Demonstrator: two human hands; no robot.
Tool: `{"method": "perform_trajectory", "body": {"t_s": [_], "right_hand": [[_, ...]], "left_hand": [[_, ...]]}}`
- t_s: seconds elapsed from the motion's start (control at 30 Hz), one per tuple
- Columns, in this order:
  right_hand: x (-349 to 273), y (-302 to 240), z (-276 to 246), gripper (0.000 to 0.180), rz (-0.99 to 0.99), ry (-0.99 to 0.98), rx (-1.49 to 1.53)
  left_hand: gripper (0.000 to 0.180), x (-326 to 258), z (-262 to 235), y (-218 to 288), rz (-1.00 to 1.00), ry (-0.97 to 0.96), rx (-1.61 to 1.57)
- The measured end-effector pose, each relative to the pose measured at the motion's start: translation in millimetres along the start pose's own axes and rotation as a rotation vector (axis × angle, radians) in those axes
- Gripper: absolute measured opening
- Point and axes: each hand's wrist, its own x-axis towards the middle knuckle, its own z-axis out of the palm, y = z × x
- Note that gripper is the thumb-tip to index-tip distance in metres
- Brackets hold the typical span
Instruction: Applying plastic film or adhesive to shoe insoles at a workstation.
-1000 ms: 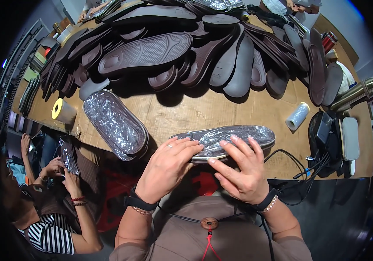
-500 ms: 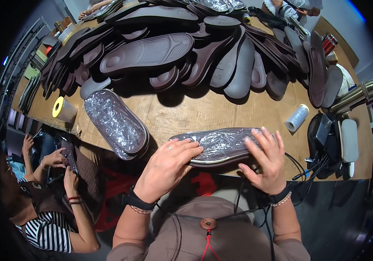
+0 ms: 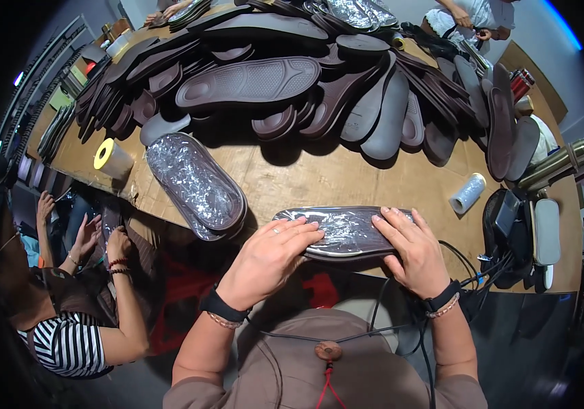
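A dark brown shoe insole wrapped in clear plastic film [image 3: 346, 230] lies flat at the near edge of the wooden table [image 3: 346, 178]. My left hand [image 3: 268, 258] presses on its left end with fingers spread over the film. Gripping the insole's right end is my right hand [image 3: 414, 251], fingers laid over the top. Both hands hold the wrapped insole against the table.
A stack of film-wrapped insoles [image 3: 196, 183] lies to the left. A big heap of bare brown insoles [image 3: 319, 88] fills the far table. A yellow tape roll [image 3: 106, 154], a film roll [image 3: 468, 193] and a black device [image 3: 520, 232] are nearby. A seated person [image 3: 80, 327] is at lower left.
My right hand slid from the insole's middle out to its right end. My left hand stayed on the left end; the insole shifted slightly.
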Motion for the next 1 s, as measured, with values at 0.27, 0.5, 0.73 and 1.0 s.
{"method": "perform_trajectory", "body": {"t_s": [0.27,0.5,0.73,1.0], "right_hand": [[4,4,-5,0.064,0.0,-0.004,0.052],[7,3,-7,0.065,-0.001,-0.009,0.058],[33,-29,-21,0.074,-0.114,0.06,-0.002],[29,-9,-22,0.057,-0.105,0.029,0.131]], "left_hand": [[0.047,8,-8,1,-0.004,-0.014,-0.075],[0.046,9,-10,1,-0.006,-0.022,-0.07],[0.041,12,-10,-6,0.008,0.027,-0.055],[0.038,8,-2,-14,0.048,0.057,-0.13]]}}
